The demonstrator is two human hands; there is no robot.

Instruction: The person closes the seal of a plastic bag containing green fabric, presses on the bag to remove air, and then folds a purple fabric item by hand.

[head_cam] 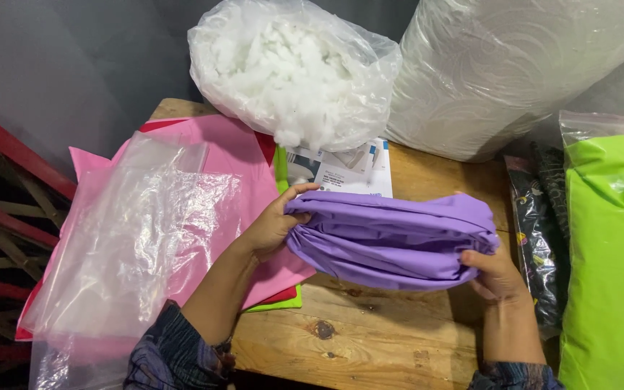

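Note:
A bunched purple fabric cover (391, 238) is held above the wooden table (370, 339) between both hands. My left hand (272, 225) grips its left end, thumb on top. Its right end is clasped by my right hand (496, 274), fingers curled under the folds. Both sleeves are dark and patterned.
A clear plastic bag of white stuffing (294, 68) sits at the back. Pink fabric (243, 170) under a clear plastic bag (124, 253) lies left, over red and green sheets. A bagged lime-green cushion (612, 253) and dark patterned fabric (539, 231) are right. A large wrapped white roll (500, 65) stands behind; papers (344, 170) lie mid-table.

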